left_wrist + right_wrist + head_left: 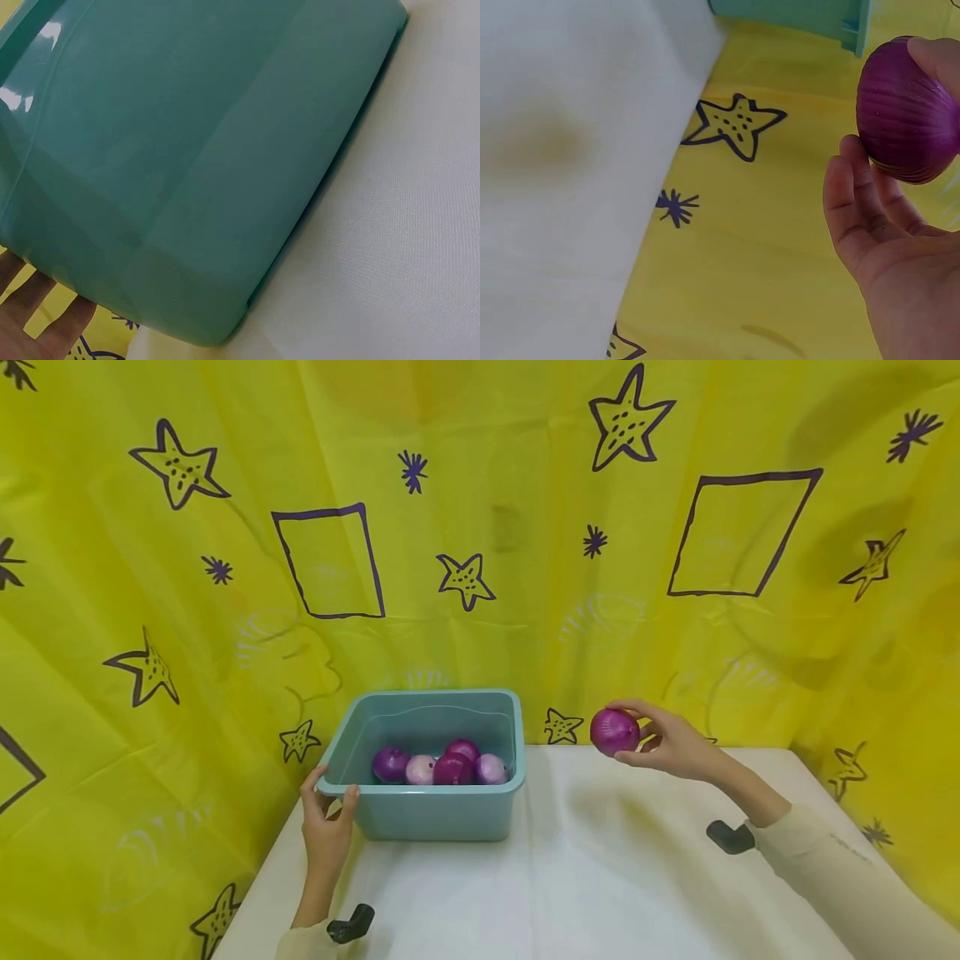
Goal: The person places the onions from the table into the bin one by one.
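A red onion (613,732) is held up in the air by my right hand (678,748), pinched between thumb and fingers to the right of the bin. In the right wrist view the ribbed purple skin of the onion (900,112) shows, with the thumb over its top and fingers underneath. My left hand (327,831) grips the near left corner of a teal plastic bin (442,818), thumb on the front rim, fingers along the left side. Several onions (453,770), dark purple and pale pinkish, lie inside the bin. The left wrist view shows the bin's outer wall (187,150) close up.
The bin stands on a table with a white cloth (600,877), toward its back left. A yellow curtain (510,643) with drawn stars and squares hangs behind the table and along both sides.
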A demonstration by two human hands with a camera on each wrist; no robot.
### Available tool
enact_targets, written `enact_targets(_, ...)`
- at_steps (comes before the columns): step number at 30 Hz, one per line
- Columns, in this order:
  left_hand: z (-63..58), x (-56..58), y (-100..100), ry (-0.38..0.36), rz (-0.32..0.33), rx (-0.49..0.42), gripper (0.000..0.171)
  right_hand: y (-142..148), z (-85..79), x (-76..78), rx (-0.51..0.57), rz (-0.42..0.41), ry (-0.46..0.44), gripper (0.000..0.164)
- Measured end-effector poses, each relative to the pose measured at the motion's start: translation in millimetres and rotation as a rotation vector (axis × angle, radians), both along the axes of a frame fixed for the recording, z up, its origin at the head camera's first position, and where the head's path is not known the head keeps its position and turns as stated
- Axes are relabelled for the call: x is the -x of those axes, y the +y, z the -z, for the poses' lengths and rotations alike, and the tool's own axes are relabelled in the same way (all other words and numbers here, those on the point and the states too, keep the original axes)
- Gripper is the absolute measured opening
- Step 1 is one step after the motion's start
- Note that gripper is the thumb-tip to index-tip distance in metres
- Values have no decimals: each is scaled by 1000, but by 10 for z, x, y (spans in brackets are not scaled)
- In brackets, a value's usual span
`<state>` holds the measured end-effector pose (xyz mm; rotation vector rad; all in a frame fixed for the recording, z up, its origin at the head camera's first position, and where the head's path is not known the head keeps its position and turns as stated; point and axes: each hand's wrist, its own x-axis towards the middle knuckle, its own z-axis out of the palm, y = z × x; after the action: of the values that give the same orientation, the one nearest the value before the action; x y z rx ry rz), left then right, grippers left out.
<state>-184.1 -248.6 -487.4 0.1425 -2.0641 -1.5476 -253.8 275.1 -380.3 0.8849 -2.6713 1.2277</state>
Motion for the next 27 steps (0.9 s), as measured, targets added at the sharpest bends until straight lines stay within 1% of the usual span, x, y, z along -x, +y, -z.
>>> enact_targets(5, -8, -1, -7, 5, 6, 4, 63, 3, -36, 39, 10, 20, -7, 68)
enact_targets(10, -12, -8, -6, -9, 6, 2, 63, -19, -57, 42, -7, 34, 0, 68)
enact_targets(17, 3, -14, -14, 3, 16, -19, 63, -116, -93, 93, -29, 21, 19, 69)
enact_targets(22, 1, -23, -16, -7, 9, -5, 64, -294, -170, 203, -40, -21, 18, 69)
enact_targets(27, -14, -21, 2, -10, 1, 9, 63, -616, -304, 330, -55, -85, 18, 70)
